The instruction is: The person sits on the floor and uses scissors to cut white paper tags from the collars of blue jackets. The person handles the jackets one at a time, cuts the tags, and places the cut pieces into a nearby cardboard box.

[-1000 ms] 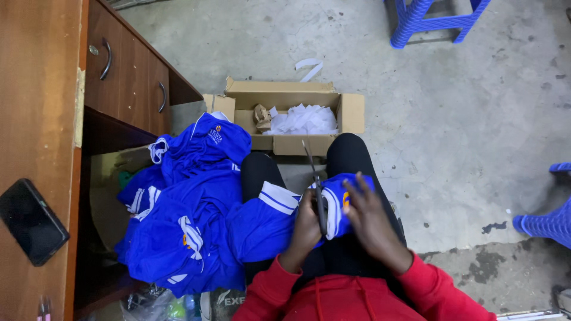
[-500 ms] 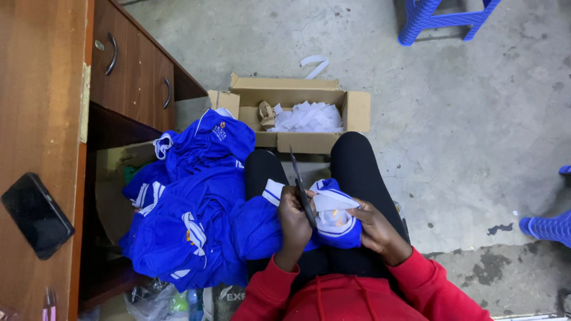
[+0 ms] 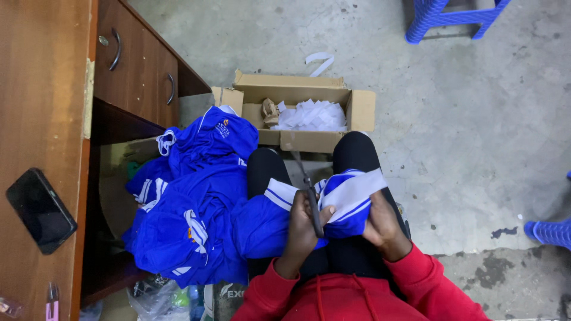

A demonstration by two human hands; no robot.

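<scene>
I sit with a blue garment with white trim (image 3: 351, 199) held over my lap. My left hand (image 3: 303, 229) grips a pair of thin scissors (image 3: 309, 196), whose blades point away from me along the garment's white edge. My right hand (image 3: 383, 223) clutches the blue cloth on its right side, fingers folded into the fabric. A heap of more blue and white garments (image 3: 196, 208) lies against my left leg.
An open cardboard box (image 3: 357, 110) holding white scraps sits on the concrete floor beyond my knees. A wooden desk with drawers (image 3: 137, 71) stands on the left, a black phone (image 3: 38, 208) on its top. Blue plastic stools (image 3: 452, 18) stand at the far right.
My hands turned the garment over and spread its white-trimmed edge. The scissors moved from beside the cloth to lie over it.
</scene>
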